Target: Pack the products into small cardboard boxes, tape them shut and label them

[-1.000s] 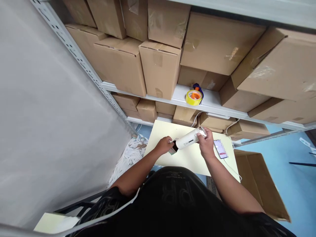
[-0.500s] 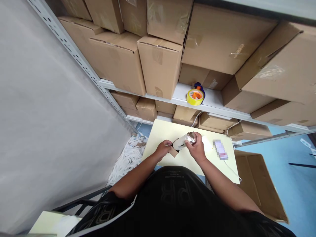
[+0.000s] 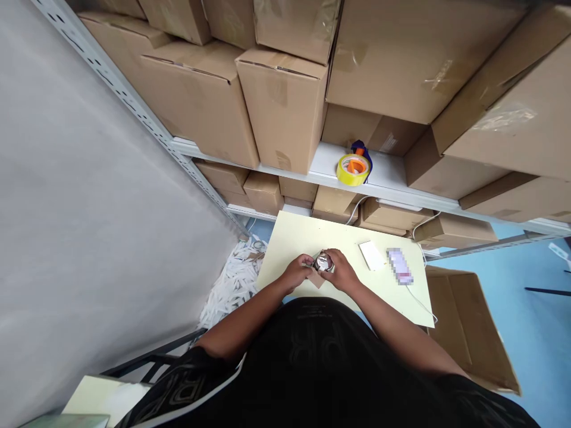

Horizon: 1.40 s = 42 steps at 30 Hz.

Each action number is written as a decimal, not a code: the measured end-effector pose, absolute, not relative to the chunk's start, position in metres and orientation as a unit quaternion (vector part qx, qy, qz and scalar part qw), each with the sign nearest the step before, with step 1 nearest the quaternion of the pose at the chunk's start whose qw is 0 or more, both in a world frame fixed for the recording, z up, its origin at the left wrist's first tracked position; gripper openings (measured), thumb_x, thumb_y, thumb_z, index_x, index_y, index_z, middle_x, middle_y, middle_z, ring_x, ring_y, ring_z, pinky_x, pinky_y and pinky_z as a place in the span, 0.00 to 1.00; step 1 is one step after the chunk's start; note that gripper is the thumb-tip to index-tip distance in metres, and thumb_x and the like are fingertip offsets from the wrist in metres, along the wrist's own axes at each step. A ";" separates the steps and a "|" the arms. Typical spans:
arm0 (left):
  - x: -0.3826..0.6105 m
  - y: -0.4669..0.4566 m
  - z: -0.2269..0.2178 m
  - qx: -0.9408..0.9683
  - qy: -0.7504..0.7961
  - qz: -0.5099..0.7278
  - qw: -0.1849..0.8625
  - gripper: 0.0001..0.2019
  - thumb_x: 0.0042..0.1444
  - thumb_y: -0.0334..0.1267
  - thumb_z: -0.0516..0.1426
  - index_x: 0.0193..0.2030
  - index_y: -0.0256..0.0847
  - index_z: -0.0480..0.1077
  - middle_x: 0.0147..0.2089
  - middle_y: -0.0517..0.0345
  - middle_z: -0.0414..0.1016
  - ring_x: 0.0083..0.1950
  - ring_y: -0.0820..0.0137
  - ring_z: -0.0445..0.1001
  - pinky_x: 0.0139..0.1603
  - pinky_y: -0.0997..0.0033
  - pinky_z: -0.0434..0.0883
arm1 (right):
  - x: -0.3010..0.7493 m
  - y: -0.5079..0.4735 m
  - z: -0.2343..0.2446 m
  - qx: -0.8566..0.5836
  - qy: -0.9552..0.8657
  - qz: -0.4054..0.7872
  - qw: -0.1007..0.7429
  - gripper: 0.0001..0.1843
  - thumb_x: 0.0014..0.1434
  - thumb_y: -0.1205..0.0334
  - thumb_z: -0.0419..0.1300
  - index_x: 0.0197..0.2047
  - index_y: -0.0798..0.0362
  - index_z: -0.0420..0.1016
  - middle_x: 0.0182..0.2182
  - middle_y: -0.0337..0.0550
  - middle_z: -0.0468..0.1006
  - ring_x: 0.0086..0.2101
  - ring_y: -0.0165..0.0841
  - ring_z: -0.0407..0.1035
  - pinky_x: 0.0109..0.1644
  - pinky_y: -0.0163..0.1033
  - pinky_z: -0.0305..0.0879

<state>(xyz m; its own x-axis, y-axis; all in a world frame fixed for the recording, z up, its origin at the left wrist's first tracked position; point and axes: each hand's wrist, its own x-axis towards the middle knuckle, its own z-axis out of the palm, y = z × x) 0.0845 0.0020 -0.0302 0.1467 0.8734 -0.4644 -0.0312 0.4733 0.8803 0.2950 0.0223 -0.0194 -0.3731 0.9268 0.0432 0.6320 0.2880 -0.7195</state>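
Note:
A bottle with a shiny silver lid [image 3: 323, 261] stands nearly upright over the table, seen from above; its body is mostly hidden. Around it is a small cardboard box, whose brown flap [image 3: 316, 280] sticks out toward me. With its fingers closed at the box's left edge, my left hand [image 3: 295, 273] steadies the box. My right hand [image 3: 342, 271] curls around the lid from the right. How deep the bottle sits in the box cannot be made out.
On the pale yellow table [image 3: 289, 235] lie a white card or small box [image 3: 371, 255] and a phone [image 3: 399, 266] with a cable. A tape dispenser [image 3: 354, 168] rests on the shelf [image 3: 328, 160] among cartons. An open carton [image 3: 468, 327] stands right; paper strips [image 3: 229, 279] cover the floor left.
My right hand has tipped the white bottle from a slant to nearly upright and moved it left into the box opening. The left hand stays on the box. The white card is now uncovered.

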 end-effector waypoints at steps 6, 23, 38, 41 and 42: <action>0.086 -0.001 -0.025 0.363 0.560 0.345 0.660 0.16 0.44 0.33 0.63 0.42 0.40 0.71 0.43 0.57 0.71 0.39 0.71 0.72 0.37 0.73 0.72 | 0.304 0.035 -0.015 -0.467 -0.789 0.369 0.150 0.50 0.45 0.59 0.74 0.70 0.48 0.63 0.70 0.55 0.59 0.69 0.51 0.54 0.71 0.59 0.57; 0.074 0.002 -0.010 0.691 0.501 0.245 0.460 0.27 0.56 0.44 0.65 0.63 0.49 0.70 0.53 0.55 0.70 0.38 0.70 0.74 0.49 0.67 0.73 | 0.310 -0.024 -0.048 -0.552 -0.584 0.447 0.392 0.36 0.54 0.65 0.61 0.66 0.43 0.58 0.69 0.52 0.55 0.53 0.37 0.72 0.56 0.51 0.74; 0.086 -0.003 -0.012 0.690 0.551 0.234 0.407 0.22 0.60 0.42 0.60 0.61 0.46 0.68 0.47 0.55 0.73 0.45 0.63 0.73 0.52 0.63 0.70 | 0.299 -0.020 -0.033 -0.523 -0.722 0.340 0.300 0.19 0.67 0.53 0.58 0.59 0.47 0.71 0.65 0.52 0.70 0.63 0.43 0.67 0.67 0.57 0.65; 0.088 0.000 -0.017 0.646 0.590 0.236 0.422 0.24 0.60 0.43 0.60 0.63 0.45 0.67 0.48 0.54 0.73 0.45 0.63 0.74 0.52 0.62 0.71 | 0.296 -0.019 -0.037 -0.598 -0.640 0.374 0.306 0.25 0.65 0.48 0.59 0.62 0.48 0.66 0.60 0.53 0.74 0.57 0.44 0.72 0.58 0.55 0.73; 0.088 0.001 -0.020 0.620 0.612 0.241 0.427 0.26 0.59 0.44 0.61 0.64 0.45 0.66 0.50 0.53 0.72 0.45 0.63 0.75 0.52 0.62 0.71 | 0.295 -0.019 -0.038 -0.619 -0.608 0.397 0.300 0.27 0.65 0.46 0.59 0.62 0.48 0.65 0.58 0.53 0.75 0.53 0.43 0.75 0.54 0.54 0.75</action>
